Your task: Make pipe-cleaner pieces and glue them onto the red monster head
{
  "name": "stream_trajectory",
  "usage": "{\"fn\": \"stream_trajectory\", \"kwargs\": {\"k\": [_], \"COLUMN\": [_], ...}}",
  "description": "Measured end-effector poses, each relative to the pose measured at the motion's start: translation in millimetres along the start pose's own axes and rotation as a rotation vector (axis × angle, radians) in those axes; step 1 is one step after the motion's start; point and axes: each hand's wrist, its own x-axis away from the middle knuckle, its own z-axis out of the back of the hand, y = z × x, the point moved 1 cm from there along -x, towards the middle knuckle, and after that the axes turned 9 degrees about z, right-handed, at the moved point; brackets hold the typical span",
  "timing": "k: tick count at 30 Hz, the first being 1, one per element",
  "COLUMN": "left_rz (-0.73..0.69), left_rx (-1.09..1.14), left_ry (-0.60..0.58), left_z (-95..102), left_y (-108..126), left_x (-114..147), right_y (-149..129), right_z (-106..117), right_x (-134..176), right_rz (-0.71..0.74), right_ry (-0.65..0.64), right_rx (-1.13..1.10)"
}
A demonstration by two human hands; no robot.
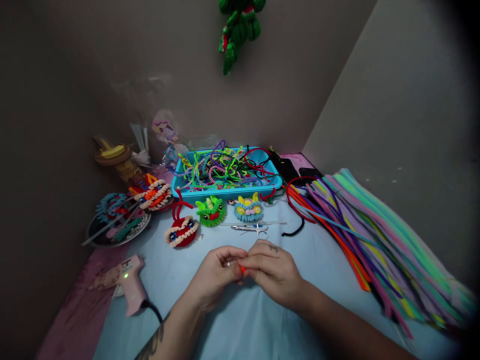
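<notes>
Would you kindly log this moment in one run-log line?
left hand: pinching small bright-orange piece; right hand: pinching same piece; ahead: silver metal scissors on light-blue cloth

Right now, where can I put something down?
Bare cloth shows between the right hand and orange strips, and between the left hand and glue gun, near the red toy. It's crowded at the back: the tray is heaped, with toys and scissors in front. Other strips crowd the right.

A brownish wall (292,95) is standing at twelve o'clock, and a gray wall (397,100) is meeting it at two. Blue cloth (161,255) is covering a pink table (71,310), peeking out at eight. The light is looking dim.
</notes>
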Motion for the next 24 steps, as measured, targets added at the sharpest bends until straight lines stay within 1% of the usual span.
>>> {"fn": "stream_trajectory", "kwargs": {"k": [3,6,8,11,14,19,24], "left_rz": [0.001,0.026,0.040,0.045,0.043,0.025,-0.079], "left_rx": [0.032,0.055,0.054,0.026,-0.018,-0.097,-0.321], "left_ry": [-0.009,-0.018,-0.006,0.037,0.058,0.067,0.177], "left_z": [-1.3,-2.6,-2.8,-2.0,-0.5,1.6,-1.7], "left_y": [-3,-3,-2,2,5,5,8], "left_x": [0,0,0,0,0,-1,1], "right_y": [-1,-1,0,4,9,11,10], "right_z": [-3,-3,-2,2,2,-3,-5], "right_x": [1,1,0,-1,0,3,3], "right_rz": [-0.017,0.011,0.033,0.047,0.032,-0.019,-0.124], "right_ry": [0.045,0.037,0.019,0.010,0.010,0.004,0.076], "right_rx": [-0.030,-0.042,-0.016,0.087,0.155,0.077,0.069]}}
